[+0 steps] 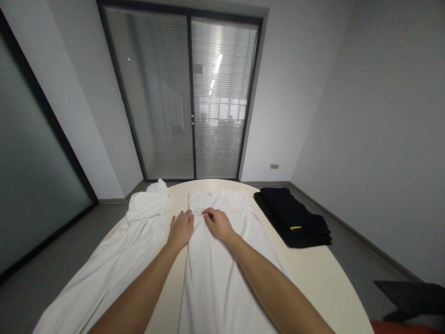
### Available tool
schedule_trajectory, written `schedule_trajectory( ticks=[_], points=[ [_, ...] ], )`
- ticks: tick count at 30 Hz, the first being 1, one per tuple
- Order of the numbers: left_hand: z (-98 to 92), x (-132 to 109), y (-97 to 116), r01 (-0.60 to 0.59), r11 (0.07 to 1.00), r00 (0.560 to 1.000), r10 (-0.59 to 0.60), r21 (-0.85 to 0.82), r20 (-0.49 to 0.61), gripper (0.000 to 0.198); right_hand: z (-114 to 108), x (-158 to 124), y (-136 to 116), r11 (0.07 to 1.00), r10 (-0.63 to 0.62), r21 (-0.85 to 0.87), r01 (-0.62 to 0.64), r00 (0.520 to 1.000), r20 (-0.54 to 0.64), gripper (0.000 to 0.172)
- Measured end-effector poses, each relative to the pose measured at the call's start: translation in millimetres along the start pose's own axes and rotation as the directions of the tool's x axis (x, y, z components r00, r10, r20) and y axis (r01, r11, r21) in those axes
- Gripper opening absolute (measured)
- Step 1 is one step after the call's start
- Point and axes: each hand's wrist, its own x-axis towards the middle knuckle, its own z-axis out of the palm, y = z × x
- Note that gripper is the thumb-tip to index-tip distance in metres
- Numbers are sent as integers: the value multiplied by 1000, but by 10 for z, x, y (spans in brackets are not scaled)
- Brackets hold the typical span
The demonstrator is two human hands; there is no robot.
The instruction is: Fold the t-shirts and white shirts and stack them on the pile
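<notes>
A white T-shirt (pixel 222 278) lies lengthwise on the table in front of me, its collar end at the far side. My left hand (pixel 181 228) rests at the shirt's left edge, palm down, fingers stretched out and slightly apart. On the upper part of the same shirt, my right hand (pixel 218 223) has its fingers curled in a pinch at the cloth, just right of the left hand. A second white garment (pixel 135 236) is spread to the left, bunched at its far end; neither hand touches it.
The pale round-edged table (pixel 333 273) carries a stack of folded black garments (pixel 292 215) at right, with a small yellow mark. A dark chair part (pixel 413 297) sits at lower right. Beyond stands a glazed partition with blinds (pixel 160 102), between light walls.
</notes>
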Motion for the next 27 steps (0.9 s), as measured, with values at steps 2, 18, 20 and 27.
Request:
schedule_trajectory(
  ticks=[2,18,20,27],
  points=[
    [12,1,-2,2,1000,1000,-2,5,7,46,17,-34,14,1000,11,4,-11,1000,-19,28],
    [9,28,1,34,999,999,-34,-36,-11,48,-202,-788,-713,857,-340,-266,441,873,350,18],
    [9,35,-7,36,998,999,-36,-45,-15,46,-175,-908,-785,870,-274,-312,381,901,335,20],
    [-5,17,-23,27,996,999,-29,-82,-27,45,-124,-888,-588,956,-94,-254,148,973,213,18]
  ],
)
